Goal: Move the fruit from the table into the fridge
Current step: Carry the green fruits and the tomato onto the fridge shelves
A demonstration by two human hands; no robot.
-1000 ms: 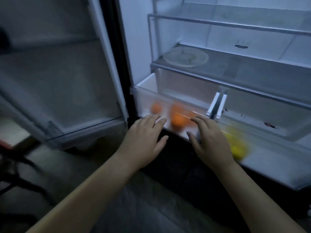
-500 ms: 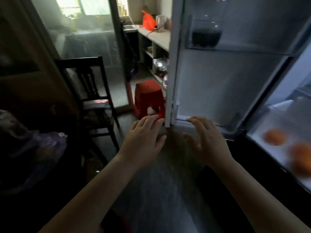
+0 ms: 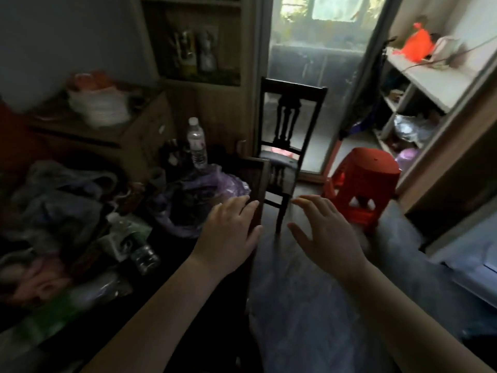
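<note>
My left hand [image 3: 228,230] and my right hand [image 3: 325,232] are both held out in front of me, fingers straight and spread, holding nothing. The left hand hovers over the right edge of a dark, cluttered table [image 3: 188,265]. A crumpled purple plastic bag [image 3: 204,195] lies on the table just left of my left hand; its contents are too dark to make out. No fruit shows plainly. A strip of the fridge [image 3: 478,265] shows at the right edge.
A water bottle [image 3: 196,142] stands behind the purple bag, among other bags and bottles. A dark wooden chair [image 3: 287,135] stands ahead, a red plastic stool [image 3: 363,181] to its right. White shelves [image 3: 430,76] line the right wall. Grey floor [image 3: 309,305] lies below my hands.
My view has swung left from the fridge drawer with oranges and a yellow fruit, past the open fridge door, to the cluttered table. Both hands have stayed open and empty.
</note>
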